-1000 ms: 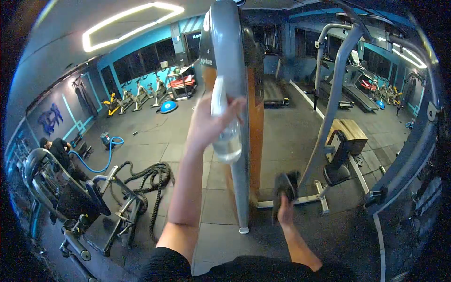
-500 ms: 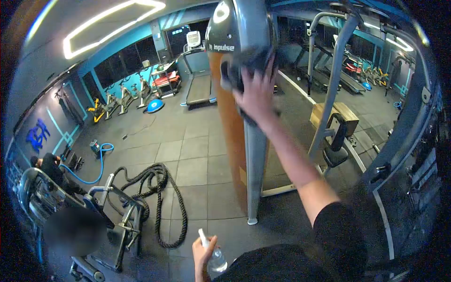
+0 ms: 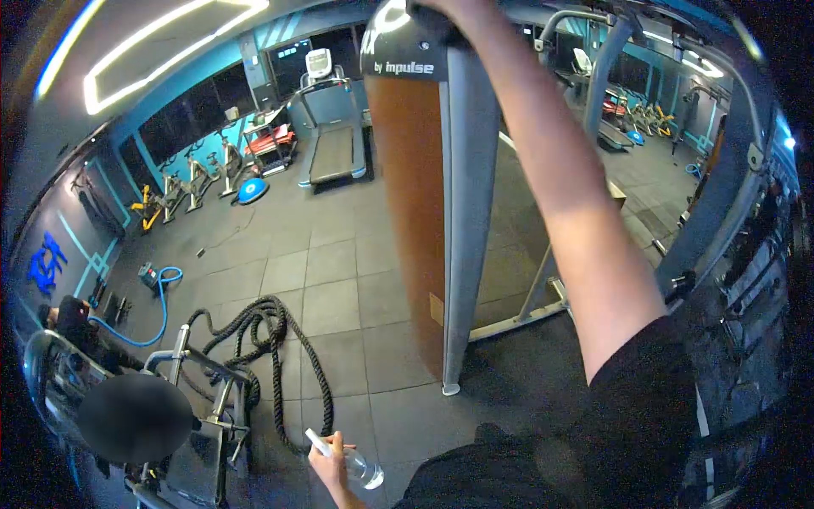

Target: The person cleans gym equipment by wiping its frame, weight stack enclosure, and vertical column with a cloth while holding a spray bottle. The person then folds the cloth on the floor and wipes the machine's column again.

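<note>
Bottle (image 3: 365, 472) gripped by L hand (image 3: 329, 462), R hand (image 3: 449, 7) nr post (image 3: 471, 195) top, can't tell if open.

The bottle (image 3: 365, 472) is clear, smooth plastic, its spray top (image 3: 319, 442) opaque white plastic. The post (image 3: 469, 212) looks like grey metal with a smooth, low sheen; the brown panel (image 3: 411, 212) beside it is matt, while the black cap (image 3: 400, 47) is glossy. The rope (image 3: 319, 377) is rough and twisted, the floor (image 3: 331, 284) matt and rubbery, the sleeve (image 3: 640, 382) dull black cloth.
</note>
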Demonstrator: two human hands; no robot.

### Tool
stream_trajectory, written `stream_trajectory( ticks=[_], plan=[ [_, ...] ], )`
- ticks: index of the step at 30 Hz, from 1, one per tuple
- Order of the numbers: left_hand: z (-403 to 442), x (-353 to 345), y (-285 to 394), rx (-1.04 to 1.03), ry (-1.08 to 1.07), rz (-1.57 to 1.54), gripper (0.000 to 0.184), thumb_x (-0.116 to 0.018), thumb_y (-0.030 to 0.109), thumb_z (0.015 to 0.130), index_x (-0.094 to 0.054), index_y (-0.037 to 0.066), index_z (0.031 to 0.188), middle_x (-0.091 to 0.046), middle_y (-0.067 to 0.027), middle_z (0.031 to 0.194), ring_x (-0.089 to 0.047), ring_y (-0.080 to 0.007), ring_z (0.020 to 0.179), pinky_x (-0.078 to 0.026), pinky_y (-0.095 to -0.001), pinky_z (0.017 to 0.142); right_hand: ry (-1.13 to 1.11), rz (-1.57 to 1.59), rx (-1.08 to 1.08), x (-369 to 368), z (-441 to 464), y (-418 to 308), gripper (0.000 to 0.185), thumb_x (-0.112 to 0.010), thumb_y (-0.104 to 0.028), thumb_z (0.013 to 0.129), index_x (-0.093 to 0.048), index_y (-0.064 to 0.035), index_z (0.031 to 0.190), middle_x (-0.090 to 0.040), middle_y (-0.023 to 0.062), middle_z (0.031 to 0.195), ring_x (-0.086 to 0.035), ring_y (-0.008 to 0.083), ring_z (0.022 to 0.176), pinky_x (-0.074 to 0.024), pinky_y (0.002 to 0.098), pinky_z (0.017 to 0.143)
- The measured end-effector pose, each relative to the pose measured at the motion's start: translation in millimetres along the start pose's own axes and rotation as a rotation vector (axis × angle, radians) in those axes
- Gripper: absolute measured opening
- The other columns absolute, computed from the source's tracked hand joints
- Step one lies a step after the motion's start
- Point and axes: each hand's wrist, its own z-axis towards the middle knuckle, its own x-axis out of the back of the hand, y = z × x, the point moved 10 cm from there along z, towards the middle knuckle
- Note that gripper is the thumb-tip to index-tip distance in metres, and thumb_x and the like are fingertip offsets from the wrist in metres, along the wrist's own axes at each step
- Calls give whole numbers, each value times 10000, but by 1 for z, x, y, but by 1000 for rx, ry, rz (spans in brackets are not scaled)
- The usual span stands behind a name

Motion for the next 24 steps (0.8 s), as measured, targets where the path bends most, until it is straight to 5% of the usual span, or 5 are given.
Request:
stream_trajectory(
  ticks=[2, 3, 13, 18, 24],
  plan=[
    [8, -16, 7, -9, -46, 27, 253, -777, 158, 912, -628, -45, 884, -683, -110, 717, -727, -230, 604, -526, -312, 545, 764, -247, 95, 68, -94, -16, 569, -732, -462, 881, -734, 7, 1203, -729, 169, 1217, -695, 292, 1108, -509, 463, 1034],
    [12, -25, 7, -8, -90, 39, 245, -779, 155, 910, -632, -40, 883, -684, -106, 716, -727, -225, 607, -517, -305, 542, 301, 151, 79, 24, -115, 0, 996, -791, -569, 775, -391, -104, 1559, -400, 304, 1500, -367, 564, 1396, -344, 754, 1086],
    [24, -78, 30, -57, -289, 73, 263, -817, 175, 875, -660, -36, 855, -692, -98, 696, -716, -200, 604, -527, -303, 548, -88, 373, 160, -74, -448, 30, 630, -822, -356, 791, -606, -29, 1284, -477, 330, 1356, -449, 503, 1266, -276, 664, 1121],
    [55, -78, -22, -197, -214, 437, 461, -752, 355, 944, -691, -39, 1177, -704, -132, 810, -607, -195, 724, -514, -400, 675, -103, 380, -107, -65, -386, 41, 607, -772, -320, 834, -566, -9, 1314, -548, 275, 1192, -521, 479, 1165, -413, 592, 1005],
    [71, -81, -68, -168, -169, 321, 377, -817, 312, 891, -629, -12, 854, -599, -38, 669, -505, -135, 598, -436, -357, 546, 132, 230, 40, -11, -186, 16, 1029, -733, -545, 887, -327, 264, 1377, -388, 503, 1384, -420, 632, 1296, -326, 623, 1153]
  ],
)
